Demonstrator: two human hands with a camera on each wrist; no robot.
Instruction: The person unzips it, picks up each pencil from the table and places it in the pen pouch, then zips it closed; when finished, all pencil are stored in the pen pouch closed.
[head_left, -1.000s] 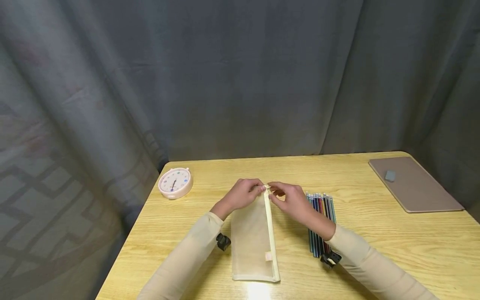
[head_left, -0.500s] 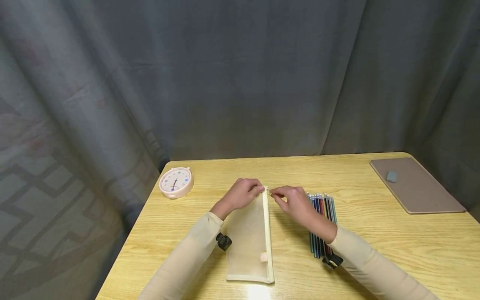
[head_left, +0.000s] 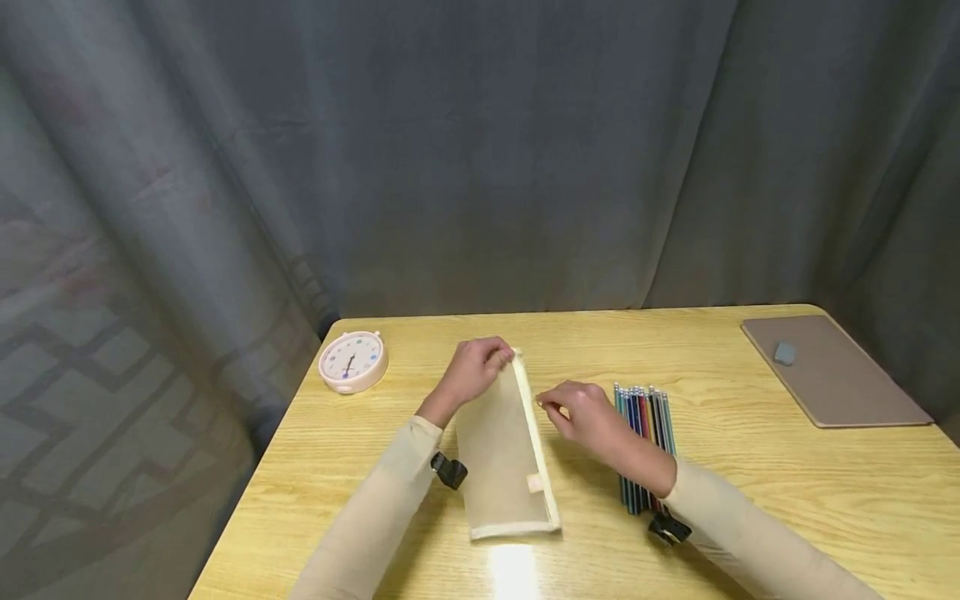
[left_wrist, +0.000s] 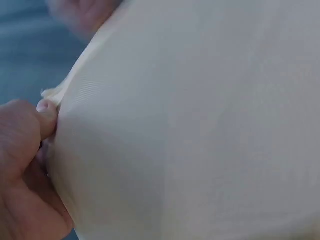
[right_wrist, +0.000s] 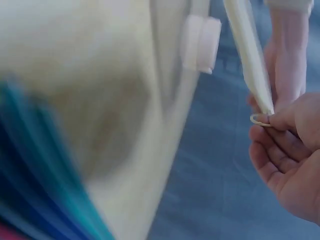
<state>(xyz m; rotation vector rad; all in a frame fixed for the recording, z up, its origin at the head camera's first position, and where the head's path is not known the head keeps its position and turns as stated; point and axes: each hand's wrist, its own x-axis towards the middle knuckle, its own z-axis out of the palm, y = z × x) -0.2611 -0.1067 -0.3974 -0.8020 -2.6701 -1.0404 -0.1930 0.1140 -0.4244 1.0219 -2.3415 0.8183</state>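
A cream, see-through zip pouch point(head_left: 498, 467) is held up, its zipped edge running along the right side and a small pink tag point(head_left: 534, 483) near the bottom. At its far top corner my left hand point(head_left: 472, 371) pinches the fabric between thumb and fingers; the left wrist view shows the pouch's pale side point(left_wrist: 190, 120) stretching from that grip. My right hand point(head_left: 588, 421) is beside the zipped edge, a little nearer me. Between its thumb and finger it pinches a thin looped zipper pull point(right_wrist: 260, 120), clearest in the right wrist view.
A bundle of several pencils point(head_left: 637, 417) lies under my right forearm. The pink round clock point(head_left: 352, 362) stands at the table's far left. At the far right, a grey eraser-like block point(head_left: 784, 353) rests on a mauve folder point(head_left: 840, 383). Grey curtains point(head_left: 487, 167) hang behind.
My left hand has moved away and slightly left, lifting the pouch's corner with it. The right hand has come a little towards me, down along the zipped edge.
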